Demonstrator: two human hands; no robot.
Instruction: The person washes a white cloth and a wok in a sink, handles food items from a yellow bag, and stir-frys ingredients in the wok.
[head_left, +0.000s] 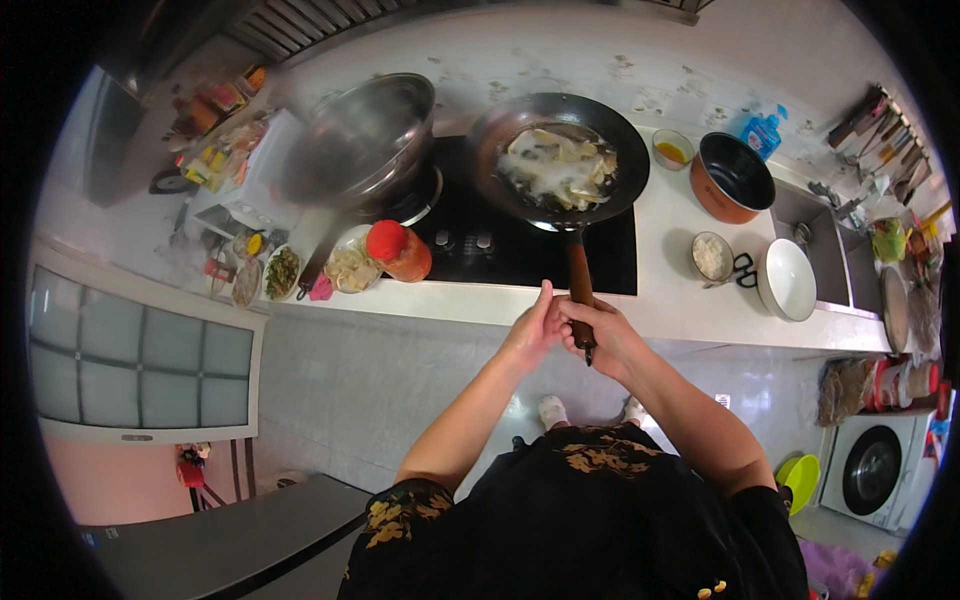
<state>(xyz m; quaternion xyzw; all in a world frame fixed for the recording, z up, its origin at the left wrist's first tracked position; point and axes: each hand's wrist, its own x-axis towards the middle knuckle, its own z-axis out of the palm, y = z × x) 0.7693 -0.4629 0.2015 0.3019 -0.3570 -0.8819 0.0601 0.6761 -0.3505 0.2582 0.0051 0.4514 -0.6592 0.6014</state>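
Note:
My right hand (613, 339) is closed around the brown wooden handle (579, 274) of a dark wok (634, 172) on the black glass hob (517, 259). Pale food pieces (559, 165) bubble in foamy liquid, probably oil, inside the wok. My left hand (531, 330) is close against the handle's left side, thumb pointing up; its fingers meet those of my right hand and are partly hidden, so its hold is unclear. A large steel wok-like vessel (367, 142), tilted and blurred by steam, is over the left burner. A red-lidded jar (400, 251) stands at the hob's front left.
Left of the jar are a plate of pale slices (351, 268) and a dish of chopped greens (282, 273). On the right are a small oil bowl (673, 150), an orange pot (724, 195), a bowl of white food (711, 256), scissors (744, 270), a white bowl (787, 279) and the sink (806, 225).

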